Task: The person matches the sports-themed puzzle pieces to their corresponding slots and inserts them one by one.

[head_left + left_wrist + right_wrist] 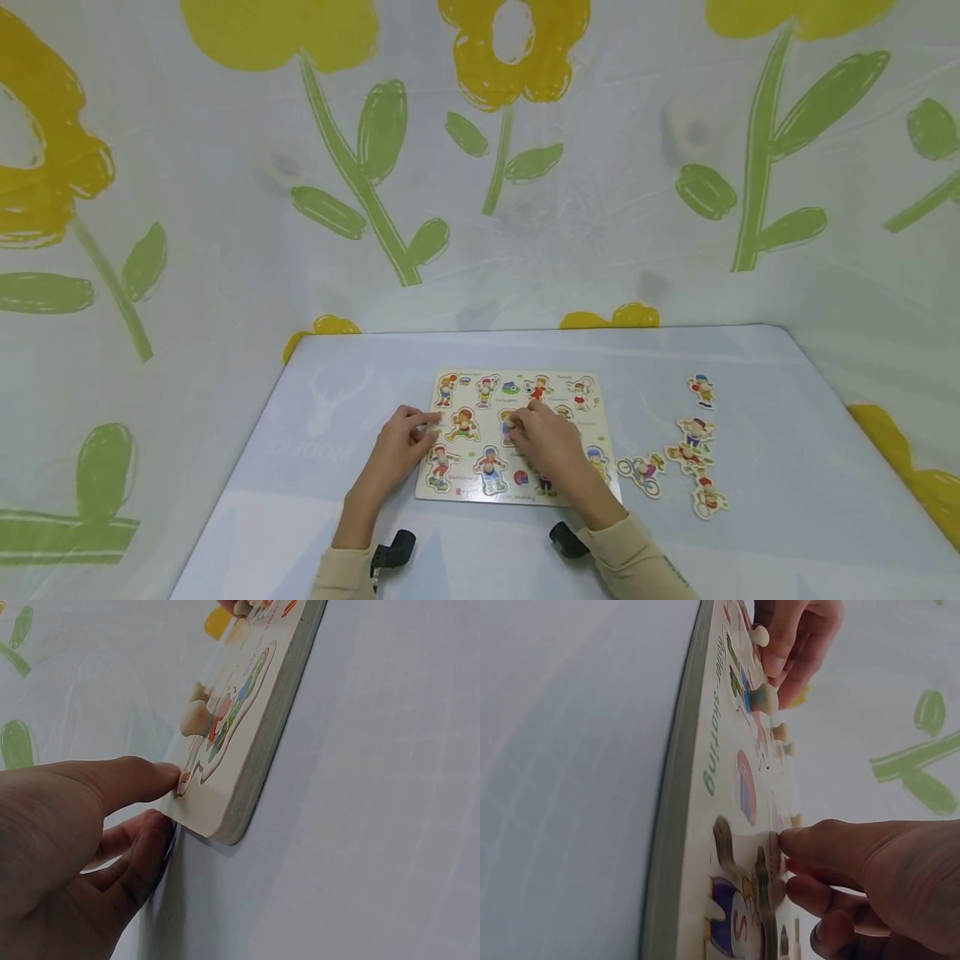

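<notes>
A wooden peg puzzle board (480,493) printed with sports figures lies on the table. My left hand (399,442) is at its left edge; in the left wrist view the thumb (161,778) touches the top face beside a knobbed piece (232,712), while the other fingers curl by the board's side. Over the middle of the board, my right hand (551,442) pinches a puzzle piece (507,429), partly hidden by the fingers. In the right wrist view the right thumb and fingers (829,844) close together low over the board, and what lies between them is mostly covered.
Right of the board lie several loose puzzle pieces: a cyclist (642,475), a figure in a blue cap (701,391), an overlapping pair (692,450) and one below (708,497). Behind the white table (360,375) hangs a flower-printed cloth (585,225).
</notes>
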The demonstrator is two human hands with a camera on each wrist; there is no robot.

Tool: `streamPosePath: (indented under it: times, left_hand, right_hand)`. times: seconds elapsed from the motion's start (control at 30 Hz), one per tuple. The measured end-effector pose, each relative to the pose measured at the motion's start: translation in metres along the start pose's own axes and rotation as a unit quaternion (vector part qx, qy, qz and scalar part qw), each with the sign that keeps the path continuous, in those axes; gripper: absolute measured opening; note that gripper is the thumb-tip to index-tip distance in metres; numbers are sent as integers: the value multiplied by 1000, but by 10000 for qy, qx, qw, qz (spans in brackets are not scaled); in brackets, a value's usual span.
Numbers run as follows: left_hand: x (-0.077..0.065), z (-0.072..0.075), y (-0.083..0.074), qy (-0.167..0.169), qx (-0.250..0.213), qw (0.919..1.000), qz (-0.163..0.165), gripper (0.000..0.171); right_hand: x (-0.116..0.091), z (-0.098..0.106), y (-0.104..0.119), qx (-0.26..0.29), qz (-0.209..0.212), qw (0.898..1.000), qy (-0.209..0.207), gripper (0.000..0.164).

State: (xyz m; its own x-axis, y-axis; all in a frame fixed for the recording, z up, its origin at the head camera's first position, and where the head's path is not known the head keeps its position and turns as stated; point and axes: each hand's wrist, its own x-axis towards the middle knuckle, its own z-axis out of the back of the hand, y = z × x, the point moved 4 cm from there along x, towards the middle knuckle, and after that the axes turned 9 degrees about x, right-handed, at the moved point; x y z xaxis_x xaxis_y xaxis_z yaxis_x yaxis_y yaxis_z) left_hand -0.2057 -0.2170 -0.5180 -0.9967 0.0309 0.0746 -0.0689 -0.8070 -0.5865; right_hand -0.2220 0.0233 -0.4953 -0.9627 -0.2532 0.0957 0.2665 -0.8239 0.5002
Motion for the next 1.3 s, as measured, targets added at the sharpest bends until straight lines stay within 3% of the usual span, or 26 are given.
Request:
streamPosePath:
  times: [0.3, 0.57, 0.87, 1.3]
  left_hand:
    - [-1, 1, 3, -26, 51, 10000, 25, 31]
    - [-1, 1, 3, -85, 48, 9999, -40, 30]
    - [0, 0, 4, -93, 50, 9999, -33, 31]
    - [-1, -1, 1, -68, 41, 10000, 2, 31]
  right_hand:
    - [-10, 12, -13, 47, -189, 9998, -58, 27]
    - [-22, 37, -37, 1, -342, 9991, -251, 25]
    - [-41, 54, -72, -81, -505, 9986, -92, 26]
    - [-72, 82, -109, -299, -615, 9968, -420, 26]
